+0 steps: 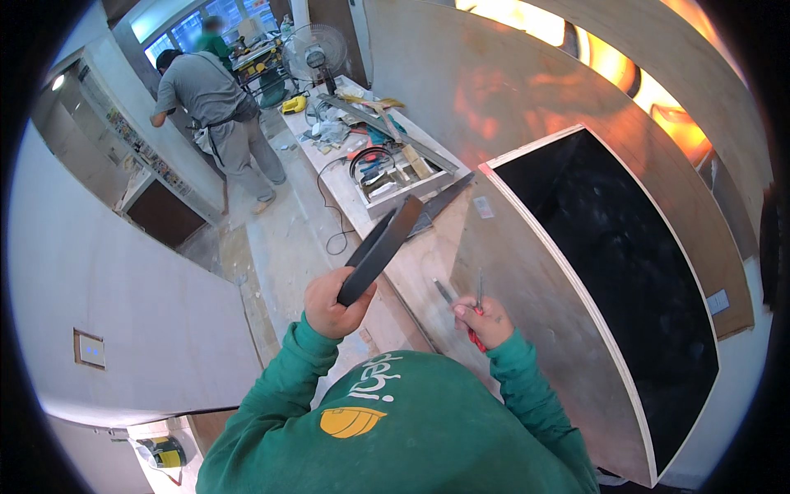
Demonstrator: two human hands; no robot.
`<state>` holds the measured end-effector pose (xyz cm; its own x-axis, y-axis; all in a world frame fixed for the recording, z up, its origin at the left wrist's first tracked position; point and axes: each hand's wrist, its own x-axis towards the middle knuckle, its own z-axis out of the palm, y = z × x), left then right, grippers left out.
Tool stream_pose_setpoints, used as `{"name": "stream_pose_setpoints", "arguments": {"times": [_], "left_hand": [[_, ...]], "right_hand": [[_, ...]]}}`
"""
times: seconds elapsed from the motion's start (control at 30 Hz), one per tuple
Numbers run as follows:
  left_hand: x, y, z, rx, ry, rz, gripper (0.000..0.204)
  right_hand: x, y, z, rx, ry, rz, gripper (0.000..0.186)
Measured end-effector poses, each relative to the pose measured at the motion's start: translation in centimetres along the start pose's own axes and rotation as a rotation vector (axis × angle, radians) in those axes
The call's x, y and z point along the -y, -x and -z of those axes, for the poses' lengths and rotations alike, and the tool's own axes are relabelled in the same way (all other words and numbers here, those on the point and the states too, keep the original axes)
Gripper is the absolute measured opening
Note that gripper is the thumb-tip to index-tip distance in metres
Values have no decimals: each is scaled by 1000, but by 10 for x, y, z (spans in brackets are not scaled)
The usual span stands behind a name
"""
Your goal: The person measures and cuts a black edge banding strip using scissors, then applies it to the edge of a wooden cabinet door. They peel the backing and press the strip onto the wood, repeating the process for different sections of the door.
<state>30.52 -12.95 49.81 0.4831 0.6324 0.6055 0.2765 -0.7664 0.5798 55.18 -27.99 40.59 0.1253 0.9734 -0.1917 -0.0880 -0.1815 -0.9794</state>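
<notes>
My left hand (339, 303) is closed around one end of a flat dark band coiled into a long loop (380, 247), which looks like a roll of edge banding. The loop tilts up and away to the right, above the wooden bench top. Lower and to the right, my right hand (485, 323) grips what look like red-handled scissors (476, 339). Two slim grey prongs point away from the fingers and stand apart; whether both belong to one tool I cannot tell. That hand is beside the wooden side of a box-like cabinet, not touching the loop.
A cabinet (568, 329) with a black recessed face fills the right. Ahead, a long bench carries a tool tray (411, 177), a cable, a metal bar and a yellow tool (294, 104). A fan (315, 53) stands beyond. One person (206, 90) bends at left; another is farther back.
</notes>
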Motion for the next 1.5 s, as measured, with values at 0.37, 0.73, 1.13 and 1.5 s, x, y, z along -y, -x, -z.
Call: {"name": "stream_pose_setpoints", "arguments": {"times": [0.37,0.73,1.13,1.5], "left_hand": [[-22,-4,42,408,259,251,17],[0,4,47,429,435,431,17],[12,-6,26,349,1003,643,35],[23,-19,57,452,998,573,29]], "right_hand": [[47,-18,2,143,1,84,52],[27,5,-3,97,61,58,48],[3,10,-16,-223,-222,91,33],[65,14,-15,-239,-352,300,34]]}}
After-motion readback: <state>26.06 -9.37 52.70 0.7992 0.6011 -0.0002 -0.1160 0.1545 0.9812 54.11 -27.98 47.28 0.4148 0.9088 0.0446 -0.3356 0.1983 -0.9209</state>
